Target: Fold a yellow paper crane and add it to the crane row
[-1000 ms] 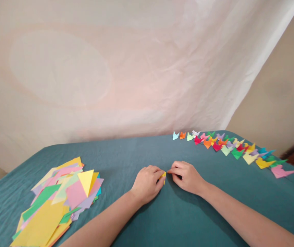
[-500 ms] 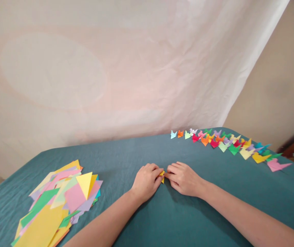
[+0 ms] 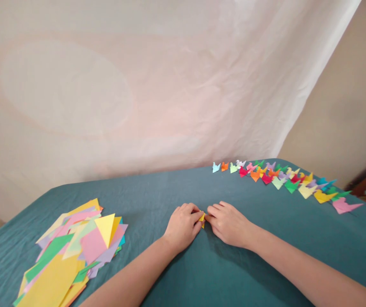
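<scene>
A small folded piece of yellow paper [image 3: 202, 218] lies between my two hands, low over the middle of the cloth-covered table. The thumb and fingers of my left hand [image 3: 183, 224] are closed on its left side and cover much of it. From the other side, my right hand [image 3: 229, 224] has its curled fingertips at the paper's right edge, pinched together there. How the paper is folded underneath the fingers is hidden.
On the left lies a loose pile of coloured paper sheets [image 3: 55, 273]. Rows of small folded paper birds [image 3: 279, 182] stand along the far right edge of the dark green tablecloth [image 3: 157, 187]. Behind the table hangs a pale curtain [image 3: 170, 85].
The yellow paper has shifted slightly between my fingers, and my right fingertips have curled in a little. The left hand has barely moved.
</scene>
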`<state>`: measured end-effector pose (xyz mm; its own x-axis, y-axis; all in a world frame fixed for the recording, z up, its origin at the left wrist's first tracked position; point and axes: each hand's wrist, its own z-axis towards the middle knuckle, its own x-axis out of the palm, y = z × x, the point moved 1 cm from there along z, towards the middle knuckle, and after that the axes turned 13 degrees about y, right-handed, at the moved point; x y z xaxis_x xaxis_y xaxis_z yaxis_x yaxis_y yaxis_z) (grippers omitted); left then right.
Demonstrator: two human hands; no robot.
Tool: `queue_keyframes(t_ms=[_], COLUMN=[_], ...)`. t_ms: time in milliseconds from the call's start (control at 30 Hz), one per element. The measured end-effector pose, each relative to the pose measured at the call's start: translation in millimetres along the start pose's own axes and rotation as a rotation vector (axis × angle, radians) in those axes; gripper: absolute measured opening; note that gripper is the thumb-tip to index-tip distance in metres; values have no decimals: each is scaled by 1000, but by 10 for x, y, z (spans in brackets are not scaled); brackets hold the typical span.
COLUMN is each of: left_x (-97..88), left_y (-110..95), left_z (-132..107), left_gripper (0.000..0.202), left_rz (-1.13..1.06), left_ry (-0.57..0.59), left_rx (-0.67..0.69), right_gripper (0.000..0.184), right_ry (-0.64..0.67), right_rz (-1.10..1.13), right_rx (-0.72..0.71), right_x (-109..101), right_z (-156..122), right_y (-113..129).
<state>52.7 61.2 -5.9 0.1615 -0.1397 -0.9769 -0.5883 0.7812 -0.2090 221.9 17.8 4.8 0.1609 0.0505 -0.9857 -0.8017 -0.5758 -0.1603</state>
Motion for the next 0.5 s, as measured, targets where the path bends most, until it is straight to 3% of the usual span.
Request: queue_keyframes(t_ms=[500], left_x=[-42], left_y=[-24], left_z=[-19], left_gripper=[20], left_rz=[38], left_ry=[27], left_rx=[22], right_gripper=[19], right_ry=[-47], right_rz=[28], right_rx=[67], right_x=[59], right_z=[-8], right_y=[-14])
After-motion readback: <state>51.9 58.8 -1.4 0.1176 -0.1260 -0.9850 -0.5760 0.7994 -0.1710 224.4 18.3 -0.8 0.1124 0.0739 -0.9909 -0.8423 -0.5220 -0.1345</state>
